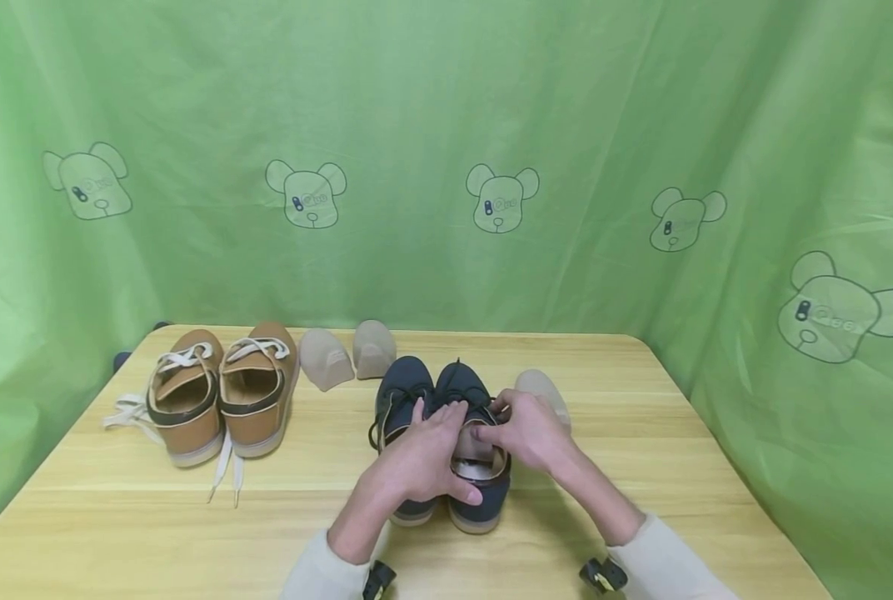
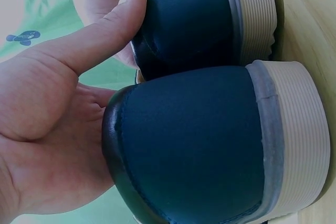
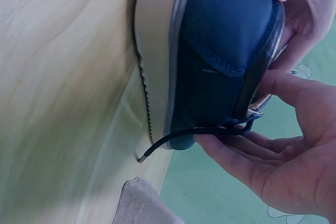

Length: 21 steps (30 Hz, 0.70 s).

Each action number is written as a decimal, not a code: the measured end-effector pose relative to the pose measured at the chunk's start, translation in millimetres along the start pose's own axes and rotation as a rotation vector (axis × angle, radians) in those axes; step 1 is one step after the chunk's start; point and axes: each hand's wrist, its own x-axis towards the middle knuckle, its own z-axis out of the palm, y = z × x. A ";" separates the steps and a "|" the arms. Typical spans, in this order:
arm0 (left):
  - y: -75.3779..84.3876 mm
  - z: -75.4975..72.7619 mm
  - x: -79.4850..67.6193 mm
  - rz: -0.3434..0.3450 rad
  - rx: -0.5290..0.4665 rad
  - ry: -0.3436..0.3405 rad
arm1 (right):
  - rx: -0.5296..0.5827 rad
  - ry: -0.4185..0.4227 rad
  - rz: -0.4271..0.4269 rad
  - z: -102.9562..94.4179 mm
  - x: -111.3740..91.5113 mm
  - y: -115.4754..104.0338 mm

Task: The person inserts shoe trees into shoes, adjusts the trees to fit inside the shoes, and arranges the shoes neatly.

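Two dark blue lace-up shoes stand side by side, toes pointing away: the left shoe and the right shoe. My left hand reaches across the left shoe, fingers straight toward the right one's tongue. Its thumb touches the right shoe's heel collar. My right hand grips the right side of the right shoe, thumb in the opening and fingers outside by the dark lace. A beige surface shows inside that shoe under the thumb; cannot tell whether it is a separate piece.
Tan shoes with loose white laces stand at the left. Two beige toe-shaped inserts lie near the back edge. Another beige insert lies behind my right hand. Green curtain surrounds the wooden table.
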 end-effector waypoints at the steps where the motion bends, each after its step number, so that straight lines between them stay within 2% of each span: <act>1: 0.4 -0.4 -0.2 0.000 0.001 -0.001 | 0.000 0.003 0.004 0.2 -0.2 -0.1; 10: 1.4 0.6 -1.3 0.001 0.010 0.006 | -0.022 0.078 -0.013 6.4 0.0 3.6; 21: 2.7 0.3 -1.6 0.001 0.010 0.015 | -0.006 0.118 -0.025 10.8 1.2 6.3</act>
